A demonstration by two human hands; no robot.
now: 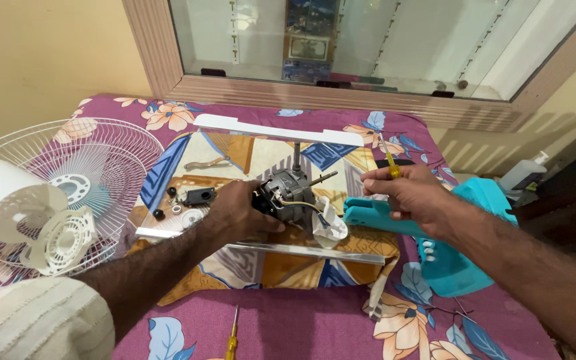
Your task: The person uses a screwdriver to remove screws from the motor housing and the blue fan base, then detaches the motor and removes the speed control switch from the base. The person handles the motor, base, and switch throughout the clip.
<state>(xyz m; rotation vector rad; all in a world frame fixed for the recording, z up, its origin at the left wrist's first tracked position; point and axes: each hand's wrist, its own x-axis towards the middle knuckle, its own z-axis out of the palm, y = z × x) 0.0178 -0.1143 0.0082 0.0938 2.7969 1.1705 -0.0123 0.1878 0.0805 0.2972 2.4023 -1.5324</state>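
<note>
My left hand [238, 212] grips a grey fan motor [289, 190] with a steel shaft pointing up and to the right, standing on a patterned cloth [235, 263]. White plastic wiring parts [331, 227] hang off the motor's right side. My right hand [411, 193] holds a yellow-handled screwdriver [389, 163] upright, a little to the right of the motor and above a turquoise fan housing [451, 257].
A white wire fan guard [111, 160] and white plastic motor covers [35, 220] lie at the left. Small black knobs, washers and a black bracket [198, 196] sit left of the motor. A second yellow screwdriver [233, 340] lies near the front edge. A white strip [278, 130] lies behind.
</note>
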